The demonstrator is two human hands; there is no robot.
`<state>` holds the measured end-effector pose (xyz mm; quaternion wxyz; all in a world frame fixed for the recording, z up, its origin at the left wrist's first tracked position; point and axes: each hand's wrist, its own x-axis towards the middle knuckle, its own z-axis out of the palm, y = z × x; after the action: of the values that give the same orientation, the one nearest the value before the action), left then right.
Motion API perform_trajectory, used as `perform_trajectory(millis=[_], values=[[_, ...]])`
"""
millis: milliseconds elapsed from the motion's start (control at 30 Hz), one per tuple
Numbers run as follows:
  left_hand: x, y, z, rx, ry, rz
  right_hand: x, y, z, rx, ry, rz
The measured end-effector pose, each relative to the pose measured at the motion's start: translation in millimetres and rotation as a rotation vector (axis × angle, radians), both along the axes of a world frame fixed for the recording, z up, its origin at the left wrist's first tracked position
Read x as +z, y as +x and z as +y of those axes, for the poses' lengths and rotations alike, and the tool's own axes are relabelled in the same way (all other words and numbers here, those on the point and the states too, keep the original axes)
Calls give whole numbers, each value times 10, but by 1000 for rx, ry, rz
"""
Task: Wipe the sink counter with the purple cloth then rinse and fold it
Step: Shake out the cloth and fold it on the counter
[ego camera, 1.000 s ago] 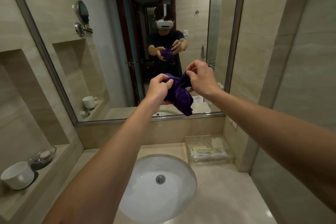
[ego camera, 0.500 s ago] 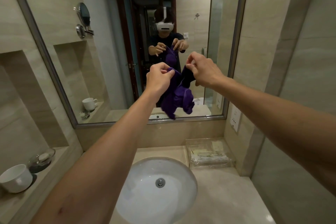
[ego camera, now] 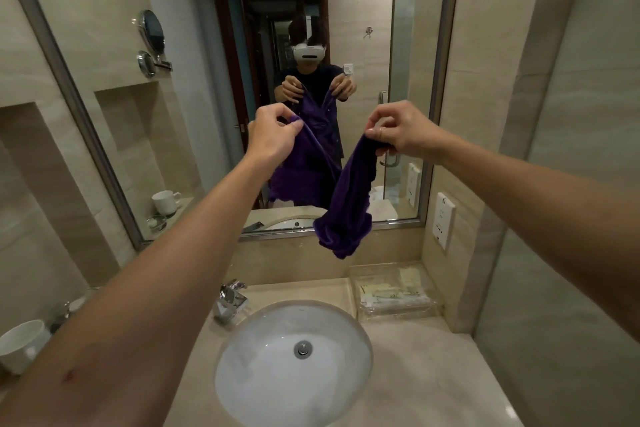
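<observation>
Above the sink (ego camera: 242, 371), both hands pinch the purple cloth (ego camera: 349, 198) by its top edge. Left hand (ego camera: 272, 137) and right hand (ego camera: 401, 132) fingers grip separate corners; no writing is legible.

A: Count logged at the sink counter (ego camera: 433, 367). Hands: two, left hand (ego camera: 273, 139) and right hand (ego camera: 403, 132), each pinching a corner of the one purple cloth (ego camera: 349, 198).

B: Fixtures?

A: One sink basin (ego camera: 277, 388), one drain (ego camera: 302, 349), one chrome tap (ego camera: 230, 302), one wall mirror (ego camera: 194, 80), one socket plate (ego camera: 443, 220).

B: Loose items?

A: One white cup (ego camera: 20, 345) on the left ledge. One clear tray (ego camera: 394, 291) by the right wall; its packets were too blurred to count.
</observation>
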<state>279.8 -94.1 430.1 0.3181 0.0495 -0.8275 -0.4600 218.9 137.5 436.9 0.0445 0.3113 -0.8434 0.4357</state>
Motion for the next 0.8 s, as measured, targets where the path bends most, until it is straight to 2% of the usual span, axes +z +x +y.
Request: perform_trajectory(millis=[133,300,433,567,633,700,800], values=[[135,48,-235,81,-4,9,57,-82,272,-45,-13,-55],[132,141,-585,234,106,33,-94,-209,644,-265,30,-18],[129,120,-450,138,109,0,-188,-239,499,-244,23,-42],[172,86,-303,56,68,-34,-141,-188,306,-102,94,-81],[161,74,-291,44,63,-59,-119,-182,245,-52,176,-39],[101,58,-287,29,41,-83,-109,-178,178,-49,226,9],[36,67,-251,-17,60,-21,-89,-191,119,-100,232,0]])
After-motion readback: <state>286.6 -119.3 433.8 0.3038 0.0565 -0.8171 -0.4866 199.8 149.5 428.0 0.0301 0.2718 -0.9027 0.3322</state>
